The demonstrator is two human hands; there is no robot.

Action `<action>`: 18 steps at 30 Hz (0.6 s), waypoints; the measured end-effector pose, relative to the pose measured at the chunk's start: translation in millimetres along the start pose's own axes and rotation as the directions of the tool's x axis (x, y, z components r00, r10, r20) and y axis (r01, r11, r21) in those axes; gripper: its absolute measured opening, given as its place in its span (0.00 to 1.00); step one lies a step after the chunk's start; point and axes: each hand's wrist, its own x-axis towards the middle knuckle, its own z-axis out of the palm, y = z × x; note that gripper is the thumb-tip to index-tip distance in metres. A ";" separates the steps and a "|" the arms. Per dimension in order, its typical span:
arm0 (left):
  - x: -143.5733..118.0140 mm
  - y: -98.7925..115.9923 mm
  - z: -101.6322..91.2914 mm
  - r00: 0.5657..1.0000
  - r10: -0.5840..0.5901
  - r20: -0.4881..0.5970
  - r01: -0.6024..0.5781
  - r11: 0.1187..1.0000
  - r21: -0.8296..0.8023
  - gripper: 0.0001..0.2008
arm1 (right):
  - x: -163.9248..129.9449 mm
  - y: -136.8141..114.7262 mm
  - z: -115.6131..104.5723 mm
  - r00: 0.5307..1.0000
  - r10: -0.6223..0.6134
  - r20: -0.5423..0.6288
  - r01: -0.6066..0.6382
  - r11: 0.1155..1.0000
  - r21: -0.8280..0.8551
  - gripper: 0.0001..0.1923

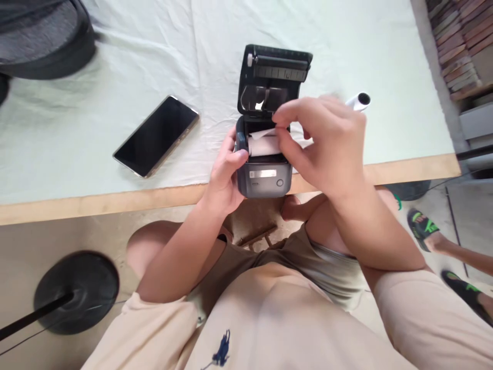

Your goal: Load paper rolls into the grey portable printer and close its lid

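A small dark grey label printer (264,177) sits at the table's near edge with its lid (275,77) swung open and upright. A white paper roll (263,146) lies in its bay. My left hand (225,174) grips the printer's left side, thumb on the top edge. My right hand (321,141) hovers over the bay, thumb and forefinger pinching the loose end of the paper (265,133). Behind my right hand a second white roll (360,101) lies on the cloth, partly hidden.
A black phone (156,136) lies face up on the pale cloth (115,61) left of the printer. A dark bag (42,38) fills the far left corner. A round black stand base (77,290) is on the floor. Another person's sandalled feet (423,228) are at right.
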 end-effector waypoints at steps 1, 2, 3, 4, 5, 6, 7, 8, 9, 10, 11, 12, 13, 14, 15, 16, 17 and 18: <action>1.1 -0.3 -2.5 1.000 0.000 0.018 0.000 1.000 0.004 0.13 | -2.5 -4.1 -2.6 0.998 -0.049 -0.033 0.050 0.998 0.024 0.08; 2.2 -0.7 -4.9 0.999 0.005 0.032 -0.005 1.000 0.006 0.13 | -5.6 -8.1 -4.8 0.995 -0.086 -0.048 0.088 0.995 0.040 0.09; 3.3 -1.3 -7.0 0.999 0.008 0.042 -0.009 1.000 0.007 0.12 | -9.0 -11.6 -6.3 0.992 -0.118 -0.052 0.120 0.991 0.054 0.09; 4.1 -1.9 -8.8 0.999 0.012 0.047 -0.013 1.000 0.010 0.12 | -12.7 -14.1 -6.9 0.989 -0.142 -0.045 0.145 0.987 0.065 0.09; 4.7 -2.5 -10.2 0.999 0.017 0.046 -0.018 1.000 0.017 0.12 | -16.3 -15.3 -6.5 0.985 -0.167 -0.037 0.169 0.983 0.076 0.10; 5.1 -3.0 -11.3 0.999 0.017 0.047 -0.019 0.999 0.031 0.12 | -19.6 -15.3 -5.4 0.981 -0.193 -0.038 0.195 0.977 0.088 0.10; 5.3 -3.4 -12.0 0.999 0.016 0.052 -0.019 0.999 0.049 0.13 | -22.7 -14.2 -3.8 0.976 -0.215 -0.045 0.218 0.971 0.097 0.10; 5.2 -3.8 -12.4 0.998 0.015 0.061 -0.019 0.998 0.065 0.14 | -25.3 -12.4 -2.1 0.973 -0.228 -0.047 0.231 0.968 0.098 0.09; 5.1 -4.1 -12.6 0.998 0.020 0.067 -0.025 0.997 0.076 0.15 | -27.4 -10.2 -0.5 0.970 -0.238 -0.045 0.241 0.966 0.091 0.09; 5.1 -4.5 -12.8 0.997 0.030 0.064 -0.035 0.996 0.082 0.16 | -29.1 -7.9 0.8 0.969 -0.246 -0.036 0.248 0.966 0.078 0.09; 5.4 -4.9 -13.2 0.998 0.033 0.061 -0.039 0.995 0.087 0.16 | -30.3 -6.0 1.7 0.965 -0.261 -0.032 0.263 0.963 0.066 0.08; 6.0 -5.4 -13.8 0.997 0.037 0.063 -0.043 0.995 0.092 0.17 | -31.1 -4.5 2.1 0.959 -0.281 -0.027 0.282 0.958 0.056 0.08; 7.0 -6.0 -14.9 0.997 0.047 0.059 -0.052 0.994 0.096 0.18 | -31.5 -3.6 2.1 0.952 -0.304 -0.024 0.305 0.951 0.054 0.07; 8.3 -6.8 -16.3 0.997 0.049 0.064 -0.056 0.993 0.105 0.20 | -31.5 -3.1 1.6 0.945 -0.325 -0.026 0.326 0.943 0.061 0.06; 9.9 -7.5 -18.2 0.996 0.060 0.066 -0.067 0.991 0.114 0.22 | -31.0 -3.0 0.7 0.940 -0.341 -0.030 0.342 0.936 0.076 0.06; 11.5 -8.4 -20.2 0.996 0.061 0.060 -0.068 0.990 0.123 0.25 | -30.0 -2.8 -0.5 0.935 -0.353 -0.038 0.355 0.929 0.103 0.05; 13.0 -9.2 -22.4 0.996 0.060 0.060 -0.067 0.989 0.129 0.27 | -28.7 -2.4 -1.8 0.932 -0.359 -0.051 0.363 0.920 0.146 0.04; 14.3 -10.2 -24.5 0.997 0.058 0.054 -0.064 0.989 0.131 0.29 | -27.2 -1.3 -3.0 0.932 -0.354 -0.075 0.362 0.911 0.197 0.05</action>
